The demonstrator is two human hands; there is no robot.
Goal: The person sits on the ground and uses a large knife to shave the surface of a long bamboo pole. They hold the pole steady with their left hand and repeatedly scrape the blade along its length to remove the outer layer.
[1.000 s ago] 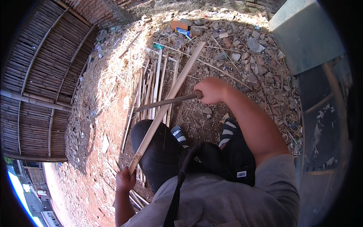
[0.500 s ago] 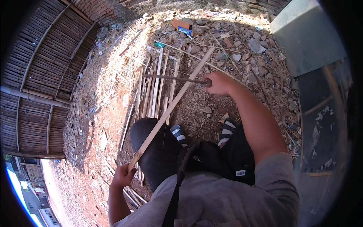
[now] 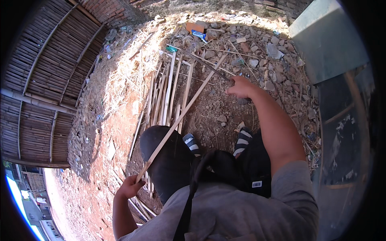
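Note:
My left hand (image 3: 129, 187) is closed around the near end of a long pale wooden strip (image 3: 177, 120), which looks like split bamboo. The strip slants up and right across my dark-trousered left knee (image 3: 161, 140). My right hand (image 3: 240, 86) grips a long, thin, dark blade (image 3: 209, 67), like a machete seen nearly edge-on. Its far end points up and left, past the far end of the strip. My fingers hide most of its handle. Whether the blade touches the strip, I cannot tell.
Several pale strips (image 3: 165, 96) lie bundled on the ground beyond my left knee. Rubble (image 3: 269, 68) and dry straw spread ahead, near a brick wall (image 3: 108, 12). A woven bamboo panel (image 3: 44, 60) stands at left, a grey metal-like box (image 3: 331, 40) at right.
The blade has swung away from me, its tip moving from across the strip to farther up. My right hand has shifted slightly right. My left hand keeps its hold on the strip.

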